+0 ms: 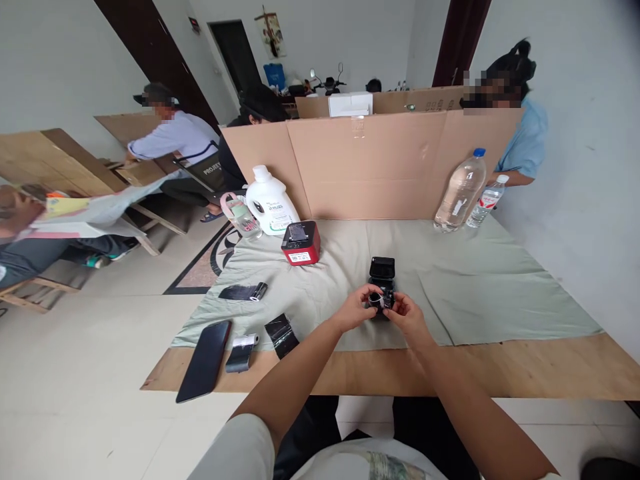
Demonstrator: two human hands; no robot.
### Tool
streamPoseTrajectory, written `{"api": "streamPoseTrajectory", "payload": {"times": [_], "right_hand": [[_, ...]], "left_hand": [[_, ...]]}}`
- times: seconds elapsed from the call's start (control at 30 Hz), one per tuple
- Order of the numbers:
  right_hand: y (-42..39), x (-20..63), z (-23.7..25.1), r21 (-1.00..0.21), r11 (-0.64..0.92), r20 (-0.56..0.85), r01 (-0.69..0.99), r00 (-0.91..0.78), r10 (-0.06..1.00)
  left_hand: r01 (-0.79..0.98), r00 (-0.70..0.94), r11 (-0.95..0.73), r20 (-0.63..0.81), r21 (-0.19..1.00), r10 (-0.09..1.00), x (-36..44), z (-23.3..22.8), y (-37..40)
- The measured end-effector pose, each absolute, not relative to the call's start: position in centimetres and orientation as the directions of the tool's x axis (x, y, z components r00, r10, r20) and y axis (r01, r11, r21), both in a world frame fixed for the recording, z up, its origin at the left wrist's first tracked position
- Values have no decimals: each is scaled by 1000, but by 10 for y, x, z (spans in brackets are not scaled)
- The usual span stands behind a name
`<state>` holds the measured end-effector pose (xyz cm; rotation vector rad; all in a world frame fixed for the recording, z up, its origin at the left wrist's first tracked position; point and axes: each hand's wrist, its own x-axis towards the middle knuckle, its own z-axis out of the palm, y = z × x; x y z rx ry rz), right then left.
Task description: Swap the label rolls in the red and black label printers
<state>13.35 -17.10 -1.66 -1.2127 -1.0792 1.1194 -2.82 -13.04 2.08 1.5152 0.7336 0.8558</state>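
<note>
Black and small, the printer (382, 280) sits on the grey cloth (475, 287) near the middle of the bench (550, 367), its lid up. Both hands meet at its near side: the left hand (356, 309) and the right hand (404, 313) pinch a small roll (376, 302) between their fingertips, right against the printer. A red printer (301, 243) stands farther back to the left. A phone (204, 361) lies at the bench's left edge, with dark label strips (281, 335) just beside it. Two bottles (460, 192) stand at the cardboard wall (370, 167). Other people sit beyond.
</note>
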Motion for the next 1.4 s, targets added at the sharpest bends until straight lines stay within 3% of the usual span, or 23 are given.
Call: {"api": "streamPoseTrajectory", "payload": {"times": [0.17, 0.33, 0.53, 0.83, 1.0, 1.4], "right_hand": [[-163, 144, -9, -953, 223, 268, 206, 224, 937], [-139, 154, -6, -914, 214, 297, 344, 208, 932], [-115, 158, -11, -701, 281, 402, 656, 38, 915], [-102, 156, -16, -506, 351, 380, 788, -161, 911], [-97, 156, -18, -361, 300, 388, 883, -150, 909], [-109, 164, -25, -499, 341, 373, 796, -158, 914]], "left_hand": [[159, 561, -461, 305, 873, 770, -18, 26, -107], [366, 590, -605, 327, 707, 739, -8, 22, -77], [582, 527, -547, 233, 602, 817, -6, 10, -70], [687, 432, -421, 133, 592, 892, -4, -3, -65], [699, 438, -452, 167, 554, 883, 2, -8, -62], [653, 324, -306, 110, 692, 940, 4, -18, -73]]}}
